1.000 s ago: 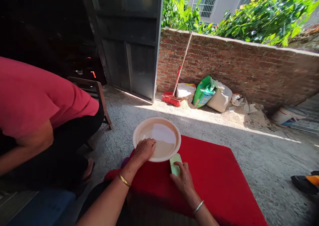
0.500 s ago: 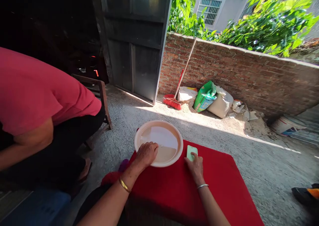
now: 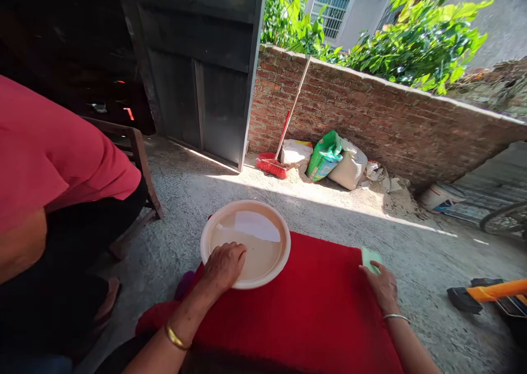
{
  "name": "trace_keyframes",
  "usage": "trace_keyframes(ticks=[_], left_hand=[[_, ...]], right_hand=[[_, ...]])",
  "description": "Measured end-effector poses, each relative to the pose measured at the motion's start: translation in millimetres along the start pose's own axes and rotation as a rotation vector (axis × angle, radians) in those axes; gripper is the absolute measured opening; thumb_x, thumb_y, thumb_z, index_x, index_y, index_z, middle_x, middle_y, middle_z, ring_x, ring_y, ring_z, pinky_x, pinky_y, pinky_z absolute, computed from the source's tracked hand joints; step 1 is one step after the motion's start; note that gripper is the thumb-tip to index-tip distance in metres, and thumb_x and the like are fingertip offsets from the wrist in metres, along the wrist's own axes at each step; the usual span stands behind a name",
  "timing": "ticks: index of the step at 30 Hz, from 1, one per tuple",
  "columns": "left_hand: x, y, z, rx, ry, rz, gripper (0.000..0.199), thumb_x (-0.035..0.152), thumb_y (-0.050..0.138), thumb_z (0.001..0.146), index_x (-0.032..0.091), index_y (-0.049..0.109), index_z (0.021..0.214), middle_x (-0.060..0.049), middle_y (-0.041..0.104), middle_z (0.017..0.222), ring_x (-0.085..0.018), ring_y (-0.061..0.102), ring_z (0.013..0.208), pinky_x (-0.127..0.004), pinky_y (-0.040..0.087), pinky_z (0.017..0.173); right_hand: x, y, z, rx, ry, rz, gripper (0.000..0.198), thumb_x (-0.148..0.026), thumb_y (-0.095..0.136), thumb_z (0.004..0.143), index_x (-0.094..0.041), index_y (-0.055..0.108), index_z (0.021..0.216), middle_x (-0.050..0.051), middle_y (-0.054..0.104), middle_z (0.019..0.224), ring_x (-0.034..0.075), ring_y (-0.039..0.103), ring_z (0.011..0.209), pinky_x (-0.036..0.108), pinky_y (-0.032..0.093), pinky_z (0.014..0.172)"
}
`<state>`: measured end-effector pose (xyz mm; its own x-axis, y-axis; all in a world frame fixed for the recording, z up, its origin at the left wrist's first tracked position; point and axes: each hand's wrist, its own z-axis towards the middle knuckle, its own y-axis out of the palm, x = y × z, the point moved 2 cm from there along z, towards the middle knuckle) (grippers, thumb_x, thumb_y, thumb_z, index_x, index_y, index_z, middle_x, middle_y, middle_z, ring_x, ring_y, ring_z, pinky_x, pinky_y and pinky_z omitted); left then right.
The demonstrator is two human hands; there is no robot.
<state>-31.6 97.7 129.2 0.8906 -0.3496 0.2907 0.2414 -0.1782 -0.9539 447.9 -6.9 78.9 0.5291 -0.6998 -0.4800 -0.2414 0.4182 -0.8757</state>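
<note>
A round pale pink basin with water in it stands on the red-covered table at its far left. My left hand reaches over the basin's near left rim, its fingers curled above the water. Those fingertips are turned away, so anything within them is hidden. At the table's far right corner, my right hand grips a pale green phone by its near end. Part of the phone is covered by the fingers.
A person in a red shirt sits close on the left beside a wooden chair. Beyond the table, a red broom, a green sack and a whitish sack line the brick wall. An orange-and-black object lies right.
My right hand has carried the phone rightward, from beside the basin to the table's right corner. My left hand stays at the basin with curled fingers. The view has shifted a little right.
</note>
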Motion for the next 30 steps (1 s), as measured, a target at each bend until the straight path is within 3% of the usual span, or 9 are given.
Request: trace_keyframes(ticks=[5, 11, 15, 20, 23, 26, 30], left_hand=[[-2, 5, 1, 0.003, -0.011, 0.006, 0.026, 0.020, 0.046, 0.098, 0.024, 0.071, 0.105, -0.007, 0.073, 0.108, -0.024, 0.065, 0.108, -0.035, 0.043, 0.091], [-2, 3, 1, -0.017, -0.015, 0.001, 0.025, 0.019, 0.047, 0.098, 0.024, 0.070, 0.106, -0.005, 0.072, 0.109, -0.023, 0.064, 0.109, -0.035, 0.042, 0.092], [-1, 2, 0, -0.031, -0.018, -0.018, 0.025, 0.019, 0.046, 0.098, 0.024, 0.069, 0.107, -0.005, 0.072, 0.110, -0.022, 0.064, 0.109, -0.034, 0.042, 0.091], [-3, 3, -1, 0.023, 0.021, -0.019, 0.027, 0.018, 0.044, 0.097, 0.025, 0.070, 0.104, -0.005, 0.073, 0.105, -0.021, 0.065, 0.104, -0.033, 0.043, 0.089], [-5, 6, 0, 0.024, 0.012, -0.008, 0.027, 0.018, 0.044, 0.097, 0.025, 0.070, 0.103, -0.005, 0.073, 0.105, -0.022, 0.066, 0.103, -0.034, 0.043, 0.088], [-6, 8, 2, 0.010, 0.001, 0.001, 0.028, 0.018, 0.043, 0.098, 0.025, 0.069, 0.106, -0.005, 0.073, 0.108, -0.021, 0.066, 0.106, -0.034, 0.043, 0.090], [-8, 10, 3, 0.022, 0.007, -0.006, 0.028, 0.019, 0.044, 0.098, 0.025, 0.069, 0.107, -0.005, 0.073, 0.108, -0.020, 0.066, 0.106, -0.033, 0.043, 0.091]], right_hand=[[11, -6, 25, 0.026, 0.187, -0.093, 0.071, -0.052, 0.051, 0.080, -0.009, 0.060, 0.135, 0.028, 0.066, 0.121, 0.038, 0.063, 0.114, 0.042, 0.049, 0.087], [-22, 7, 32, -0.044, 0.196, -0.096, 0.068, -0.047, 0.051, 0.079, -0.005, 0.062, 0.132, 0.029, 0.069, 0.115, 0.040, 0.066, 0.108, 0.042, 0.049, 0.082], [-77, 43, 10, -0.134, 0.038, -0.077, 0.063, -0.042, 0.054, 0.079, -0.007, 0.064, 0.130, 0.025, 0.068, 0.114, 0.035, 0.067, 0.103, 0.038, 0.049, 0.082], [-163, 108, -60, -0.273, -0.291, 0.030, 0.050, -0.035, 0.066, 0.074, -0.018, 0.071, 0.121, 0.015, 0.067, 0.117, 0.026, 0.066, 0.099, 0.031, 0.047, 0.086], [-188, 124, -87, -0.342, -0.427, 0.108, 0.040, -0.036, 0.076, 0.068, -0.026, 0.076, 0.107, 0.005, 0.070, 0.107, 0.020, 0.066, 0.094, 0.026, 0.048, 0.083], [-176, 109, -78, -0.323, -0.444, 0.141, 0.038, -0.035, 0.077, 0.065, -0.029, 0.077, 0.102, 0.001, 0.071, 0.103, 0.019, 0.066, 0.090, 0.025, 0.049, 0.079], [-112, 49, -24, -0.133, -0.282, 0.075, 0.043, -0.037, 0.066, 0.070, -0.021, 0.075, 0.109, 0.007, 0.072, 0.100, 0.025, 0.067, 0.096, 0.032, 0.051, 0.081]])
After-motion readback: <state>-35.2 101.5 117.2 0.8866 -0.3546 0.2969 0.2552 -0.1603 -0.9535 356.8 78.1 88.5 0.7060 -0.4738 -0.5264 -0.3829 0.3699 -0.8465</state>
